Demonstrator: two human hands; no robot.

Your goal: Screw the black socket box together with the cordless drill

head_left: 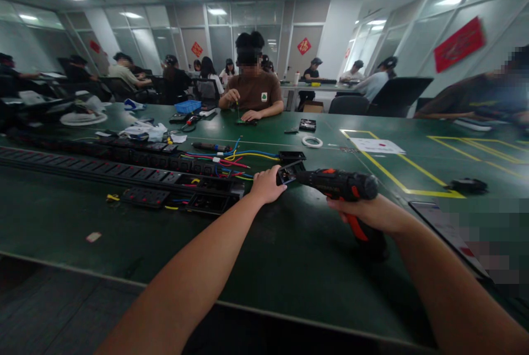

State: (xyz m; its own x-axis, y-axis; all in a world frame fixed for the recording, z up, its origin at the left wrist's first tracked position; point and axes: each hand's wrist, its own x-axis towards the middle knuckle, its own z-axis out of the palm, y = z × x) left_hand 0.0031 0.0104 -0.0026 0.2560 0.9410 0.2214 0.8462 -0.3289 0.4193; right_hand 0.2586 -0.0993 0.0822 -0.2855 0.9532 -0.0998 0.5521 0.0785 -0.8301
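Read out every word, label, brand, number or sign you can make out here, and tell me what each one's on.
"福", apparently: gold, on the red diamond sign in the background, beyond the brown-shirted person.
Too blurred to read: the red banner at right.
Too small to read: marks on the power drill and the white sheet.
No number or brand is legible.

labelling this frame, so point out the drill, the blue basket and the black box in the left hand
Drill (pixel 344 183): head view, on its body.
Blue basket (pixel 187 108): head view, on its side.
Black box (pixel 289 172): head view, on its open side.
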